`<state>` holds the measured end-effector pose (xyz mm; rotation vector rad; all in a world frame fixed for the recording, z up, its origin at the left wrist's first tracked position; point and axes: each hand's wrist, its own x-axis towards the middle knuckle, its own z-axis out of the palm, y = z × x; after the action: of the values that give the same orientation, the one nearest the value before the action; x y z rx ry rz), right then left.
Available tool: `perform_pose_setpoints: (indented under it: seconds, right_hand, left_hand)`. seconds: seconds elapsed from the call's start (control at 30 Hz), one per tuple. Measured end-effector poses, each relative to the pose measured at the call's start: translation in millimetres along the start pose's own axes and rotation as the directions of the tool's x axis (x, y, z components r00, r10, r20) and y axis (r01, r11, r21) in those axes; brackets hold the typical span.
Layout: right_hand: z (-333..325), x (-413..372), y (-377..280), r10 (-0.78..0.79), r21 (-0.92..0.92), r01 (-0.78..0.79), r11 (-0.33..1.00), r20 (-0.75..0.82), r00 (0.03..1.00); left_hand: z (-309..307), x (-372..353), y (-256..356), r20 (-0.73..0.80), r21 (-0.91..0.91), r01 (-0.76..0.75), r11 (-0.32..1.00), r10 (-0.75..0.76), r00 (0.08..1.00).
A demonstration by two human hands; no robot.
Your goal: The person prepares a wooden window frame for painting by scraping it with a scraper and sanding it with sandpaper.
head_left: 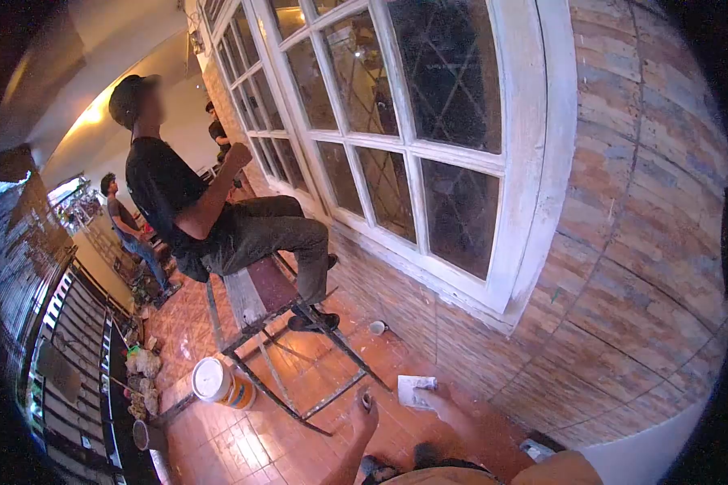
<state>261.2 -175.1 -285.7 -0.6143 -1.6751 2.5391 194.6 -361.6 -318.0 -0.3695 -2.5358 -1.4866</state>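
Note:
My right hand (443, 402) is closed on a white folded sheet (413, 390) with faint grey markings; one edge of it curls over by my fingers. To its left, my left hand (365, 415) is held with the fingers curled in. Something small and dark shows at its fingertips, too small to name. Both hands are low in the view, in front of my body and above the tiled floor (299, 440). Beyond them rises a white-painted window frame (534, 174) with several glass panes, set in a stone-patterned wall (623, 234).
A person in black (166, 182) sits on a metal-legged bench (247, 299) beside the window. A white-lidded bucket (210, 380) and a small cup (378, 327) stand on the floor. Two more people are farther back, one in jeans (125, 222). A railing (77, 364) runs along the left.

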Motion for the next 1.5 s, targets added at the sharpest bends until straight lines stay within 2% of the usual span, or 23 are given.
perform_pose_setpoints:
  seconds: [0.17,0.3,0.4,0.5,0.6,0.7,0.8,0.87,0.9,0.97,1.0,1.07,1.1,1.17,1.23,1.27,1.33,1.4,1.5]
  right_hand:
    - [2.1,-2.7,0.9,0.0,-0.002,0.0,1.0,0.013,1.0]
    - [3.1,-4.0,1.5,-0.004,-0.001,0.004,1.0,0.017,1.0]
    - [3.5,-4.4,2.0,-0.005,-0.002,0.005,1.0,0.018,1.0]
    - [1.9,-2.8,5.9,-0.006,-0.003,0.006,1.0,0.018,1.0]
    - [-3.1,9.9,21.6,0.02,0.079,-0.023,0.997,0.038,0.999]
    - [-3.0,18.2,28.3,0.024,-0.026,-0.024,0.999,-0.019,1.0]
    - [-0.3,21.4,29.7,0.067,-0.006,-0.067,0.998,-0.015,0.998]
    - [0.8,24.7,33.7,0.022,-0.105,-0.024,0.994,-0.022,1.0]
    - [1.1,26.0,34.8,0.025,-0.106,-0.027,0.994,-0.022,0.999]
    - [2.8,29.1,34.7,0.062,-0.047,-0.062,0.997,-0.007,0.998]
    - [3.9,31.1,33.5,0.08,-0.018,-0.08,0.997,0.001,0.997]
    - [6.1,35.6,31.1,0.118,0.041,-0.118,0.992,0.015,0.993]
    - [8.4,41.6,28.0,0.122,0.042,-0.122,0.992,0.011,0.992]
    - [16.8,59.6,12.7,-0.124,-0.07,0.123,0.99,-0.004,0.992]
    - [39.8,55.4,-49.9,-0.142,-0.025,0.143,0.989,0.006,0.99]
    - [44.2,61.5,-69.3,-0.191,-0.01,0.191,0.982,0.019,0.981]
    - [44.2,63.9,-90.4,-0.242,0.005,0.242,0.97,0.002,0.97]
    - [43.9,65.8,-111.2,-0.247,-0.073,0.24,0.968,-0.101,0.964]
    - [30.9,52.4,-117.2,-0.235,-0.002,0.236,0.972,-0.105,0.966]
  left_hand:
    - [5.0,-1.8,-25.8,-0.03,0.006,-0.014,1.0,0.015,0.999]
    - [-3.9,-4.4,-0.9,-0.049,-0.005,0.005,1.0,-0.006,0.999]
    - [-6.5,-6.0,8.3,-0.014,0.035,0.089,0.995,-0.088,0.996]
    - [-5.1,-5.4,3.9,-0.028,-0.009,0.037,0.999,-0.038,0.999]
    - [-4.1,-4.6,-4.1,-0.015,0.041,0.032,0.999,-0.032,0.999]
    - [-1.6,-3.4,-12.1,-0.035,0.038,-0.006,0.999,0.007,0.999]
    - [-7.5,-2.8,3.1,-0.022,-0.026,0.072,0.997,-0.072,0.997]
    - [-4.9,-1.6,-10.6,-0.021,0.021,0.041,0.999,-0.04,0.999]
    - [-1.8,-0.2,-19.7,-0.021,0.021,0.043,0.999,-0.043,0.999]
    - [3.6,2.2,-35.7,-0.089,-0.049,-0.052,0.997,0.048,0.995]
    - [-1.4,1.0,-27.1,-0.089,-0.049,-0.05,0.998,0.045,0.995]
    - [-17.5,6.6,9.1,-0.023,-0.039,0.111,0.993,-0.112,0.993]
    - [-18.1,16.6,12.4,-0.019,-0.038,0.115,0.993,-0.116,0.993]
    - [-19.3,38.9,17.5,-0.096,-0.181,0.021,0.983,-0.039,0.995]
    - [-23.0,66.9,38.3,-0.118,-0.351,-0.01,0.936,-0.033,0.992]
    - [-29.1,82.9,55.7,-0.112,-0.357,-0.059,0.932,0.02,0.994]
    - [-35.0,94.5,94.4,-0.081,-0.375,-0.104,0.921,0.079,0.994]
    - [-36.7,105.3,127.6,-0.144,-0.553,-0.188,0.811,0.129,0.981]
    - [-23.1,99.3,133.2,-0.075,-0.596,-0.171,0.785,0.157,0.985]
